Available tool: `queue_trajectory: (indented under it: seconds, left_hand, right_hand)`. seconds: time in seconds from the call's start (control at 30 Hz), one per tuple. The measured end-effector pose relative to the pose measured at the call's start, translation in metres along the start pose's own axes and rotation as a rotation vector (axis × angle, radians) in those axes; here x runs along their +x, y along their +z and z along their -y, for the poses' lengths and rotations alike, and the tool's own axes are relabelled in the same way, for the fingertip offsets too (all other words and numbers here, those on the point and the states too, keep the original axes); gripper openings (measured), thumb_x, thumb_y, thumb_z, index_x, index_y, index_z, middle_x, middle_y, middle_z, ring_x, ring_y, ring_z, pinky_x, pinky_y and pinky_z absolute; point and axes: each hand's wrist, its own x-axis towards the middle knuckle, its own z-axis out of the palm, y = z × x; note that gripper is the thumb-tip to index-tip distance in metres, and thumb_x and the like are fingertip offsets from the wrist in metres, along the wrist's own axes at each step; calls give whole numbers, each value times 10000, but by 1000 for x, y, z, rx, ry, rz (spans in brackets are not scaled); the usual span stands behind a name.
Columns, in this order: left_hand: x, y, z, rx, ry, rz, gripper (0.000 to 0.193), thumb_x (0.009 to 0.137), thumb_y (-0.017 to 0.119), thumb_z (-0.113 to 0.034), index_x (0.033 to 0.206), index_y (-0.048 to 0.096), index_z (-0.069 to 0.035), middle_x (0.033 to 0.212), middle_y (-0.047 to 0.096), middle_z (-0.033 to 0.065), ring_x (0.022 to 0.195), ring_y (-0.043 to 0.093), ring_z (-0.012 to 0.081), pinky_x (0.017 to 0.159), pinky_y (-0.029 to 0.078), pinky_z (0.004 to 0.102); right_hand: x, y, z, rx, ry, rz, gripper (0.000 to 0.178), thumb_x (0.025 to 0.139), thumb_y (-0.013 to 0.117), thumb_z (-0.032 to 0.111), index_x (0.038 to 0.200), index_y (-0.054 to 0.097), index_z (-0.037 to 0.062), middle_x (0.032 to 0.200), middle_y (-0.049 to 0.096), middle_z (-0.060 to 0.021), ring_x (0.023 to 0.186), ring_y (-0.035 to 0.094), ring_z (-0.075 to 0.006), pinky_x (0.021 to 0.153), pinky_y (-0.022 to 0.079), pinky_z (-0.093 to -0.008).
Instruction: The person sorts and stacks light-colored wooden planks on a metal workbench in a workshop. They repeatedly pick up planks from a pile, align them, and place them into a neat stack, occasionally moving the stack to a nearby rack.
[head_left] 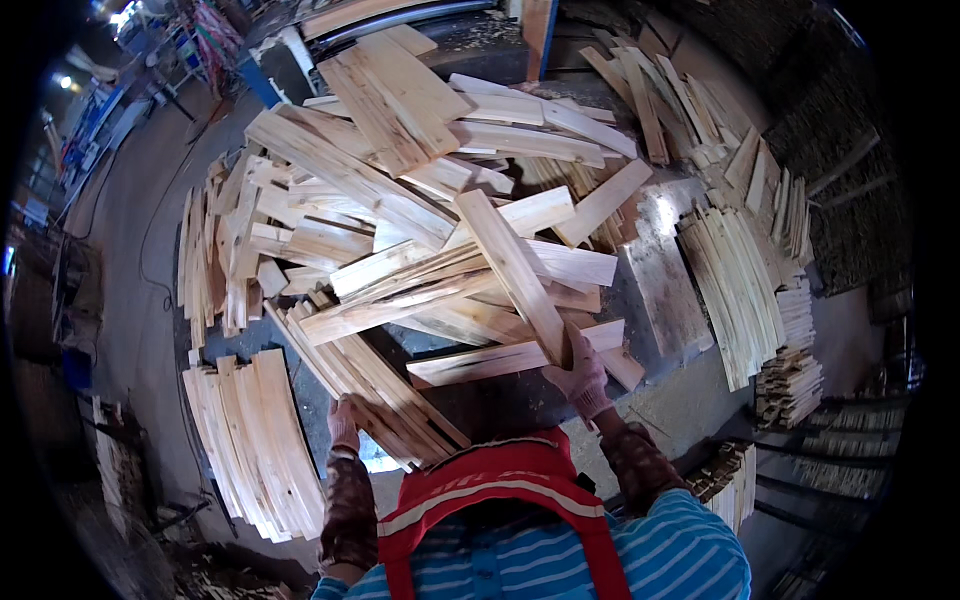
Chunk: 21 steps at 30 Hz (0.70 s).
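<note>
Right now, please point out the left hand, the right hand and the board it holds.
Left hand (pixel 343 426), head view: middle of the glove.
Right hand (pixel 579 383), head view: middle of the glove.
Board (pixel 513 273), head view: middle of its broad face.

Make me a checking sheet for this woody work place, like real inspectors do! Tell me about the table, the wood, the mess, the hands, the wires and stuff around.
Surface: dark table, mostly covered.
Job's things: long board, tilted over the others; board row, lying side by side.
Clutter: board heap, crossing at many angles.
Hands: right hand holds the long board's near end; left hand is at the board row's edge, grip unclear.
Cables: thin dark cable on the floor, left side.
Surroundings: stacked wood at right; far edges too dark to check.
</note>
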Motion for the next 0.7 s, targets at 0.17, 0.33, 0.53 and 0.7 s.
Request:
queue_trajectory:
  seconds: [0.17, 0.33, 0.53, 0.7]
  left_hand:
    - [-2, 42, -26, 311, 276, -341, 644, 861, 699, -113, 1445, 432, -65, 1291, 604, 129, 1110, 598, 256, 941, 490, 355]
    - [-5, 153, -35, -57, 252, -113, 687, 903, 715, -226, 1468, 386, -15, 1307, 598, 183, 1153, 599, 293, 1005, 471, 382]
    - [50, 193, -54, -544, -222, 327, 225, 936, 651, -282, 939, 661, -56, 892, 687, 88, 844, 672, 271, 817, 571, 407]
    - [-1, 180, -81, -483, -164, 97, 127, 932, 641, -211, 972, 650, -91, 844, 605, 37, 840, 608, 214, 783, 540, 382]
  right_hand:
    - [-27, 11, -32, 54, -108, -238, 929, 657, 811, 325, 1453, 418, 53, 1250, 581, -198, 1135, 588, -388, 952, 499, -447]
    - [18, -2, -30, 76, 68, -268, 785, 808, 761, 323, 1454, 431, 23, 1238, 591, -210, 1070, 614, -377, 900, 504, -460]
    - [75, -12, -56, 485, 133, -234, 426, 980, 580, 227, 1337, 595, -6, 1035, 732, -120, 958, 676, -151, 861, 507, -273]
    - [56, -24, -99, 803, 275, -220, 402, 959, 634, 190, 1300, 620, -22, 1077, 710, -67, 929, 631, -122, 838, 506, -260]
